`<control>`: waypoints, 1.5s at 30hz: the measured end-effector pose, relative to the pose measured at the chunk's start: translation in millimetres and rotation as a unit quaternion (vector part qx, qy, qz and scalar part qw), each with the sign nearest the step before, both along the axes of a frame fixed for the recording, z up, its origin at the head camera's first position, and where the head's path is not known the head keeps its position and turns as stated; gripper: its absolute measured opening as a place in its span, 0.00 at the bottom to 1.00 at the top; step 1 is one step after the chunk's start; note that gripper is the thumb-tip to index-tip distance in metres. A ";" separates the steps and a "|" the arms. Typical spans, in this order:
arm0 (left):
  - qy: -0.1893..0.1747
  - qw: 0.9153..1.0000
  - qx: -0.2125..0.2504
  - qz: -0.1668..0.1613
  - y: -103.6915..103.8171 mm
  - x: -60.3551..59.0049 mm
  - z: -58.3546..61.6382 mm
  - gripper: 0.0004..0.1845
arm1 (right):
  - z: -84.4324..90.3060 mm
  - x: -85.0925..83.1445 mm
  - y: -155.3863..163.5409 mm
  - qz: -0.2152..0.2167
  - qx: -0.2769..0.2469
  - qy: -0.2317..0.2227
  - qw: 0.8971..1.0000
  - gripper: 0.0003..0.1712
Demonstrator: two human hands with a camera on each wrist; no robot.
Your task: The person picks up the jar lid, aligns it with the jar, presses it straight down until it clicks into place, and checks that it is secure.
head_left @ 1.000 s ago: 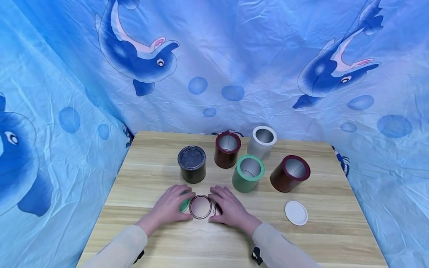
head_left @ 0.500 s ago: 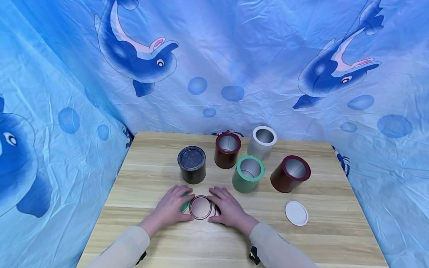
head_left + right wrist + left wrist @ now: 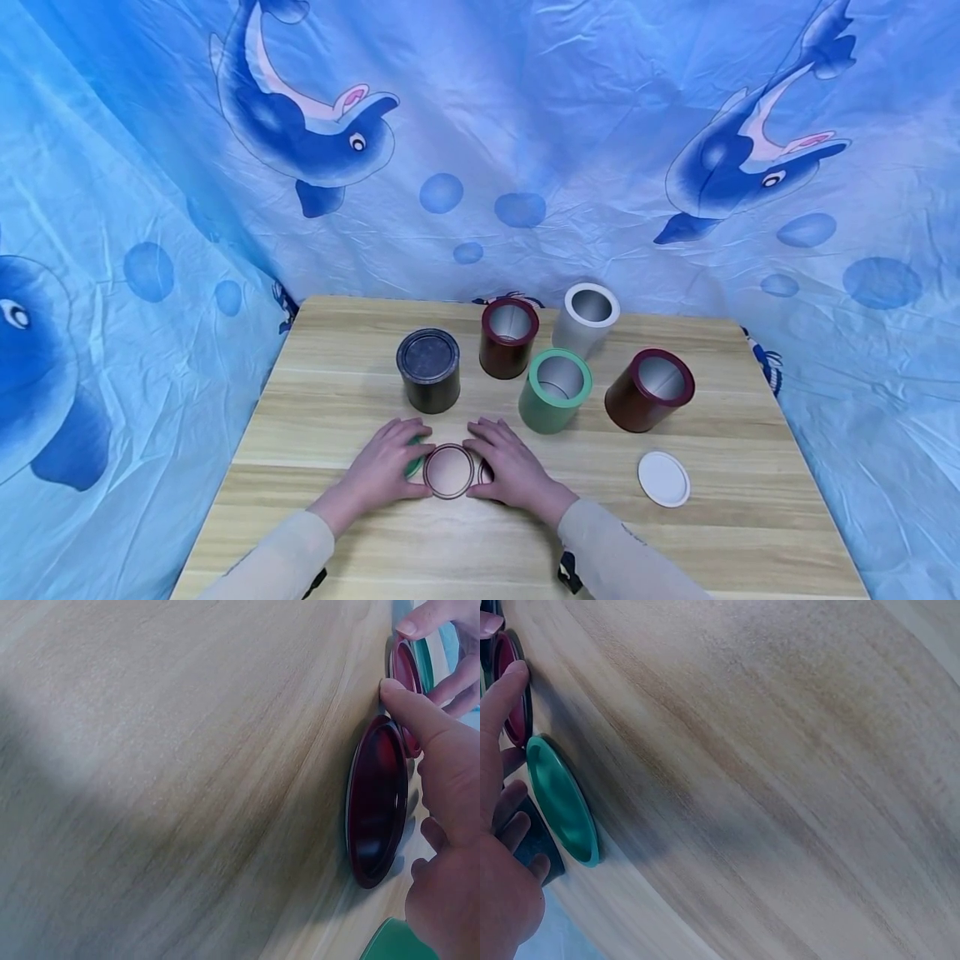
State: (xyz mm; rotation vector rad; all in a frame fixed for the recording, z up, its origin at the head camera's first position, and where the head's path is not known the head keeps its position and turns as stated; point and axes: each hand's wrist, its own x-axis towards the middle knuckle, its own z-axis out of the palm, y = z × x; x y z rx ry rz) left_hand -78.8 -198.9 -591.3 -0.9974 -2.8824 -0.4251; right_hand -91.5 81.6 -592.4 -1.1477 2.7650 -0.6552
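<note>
I log the table (image 3: 337, 392) as pale wood-grain, smooth and matt. The maroon lid (image 3: 375, 801) looks glossy and smooth, as does the green lid (image 3: 561, 799), likely plastic. The open green can (image 3: 555, 390) shows a dull metallic lining; its outer wall reads matt. The white lid (image 3: 663, 478) is matt. The dolphin backdrop (image 3: 480, 125) is creased cloth.

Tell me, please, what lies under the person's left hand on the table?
A green lid lies flat under the left hand; only its edge shows in the head view. How much of it the palm covers cannot be seen.
</note>
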 end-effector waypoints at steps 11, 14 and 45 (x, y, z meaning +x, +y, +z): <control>0.005 1.000 0.004 -0.008 0.0 0.1 -0.6 0.38 | -4.8 -0.1 -1.9 -0.007 0.004 -0.012 1.000 0.42; 0.014 1.000 0.005 -0.016 -0.6 -0.3 -1.8 0.37 | -6.2 -0.7 -2.6 -0.006 -0.002 -0.015 1.000 0.42; 0.053 0.994 0.092 0.009 -7.3 13.6 12.0 0.34 | 22.0 -4.4 3.0 0.010 -0.053 -0.076 0.996 0.41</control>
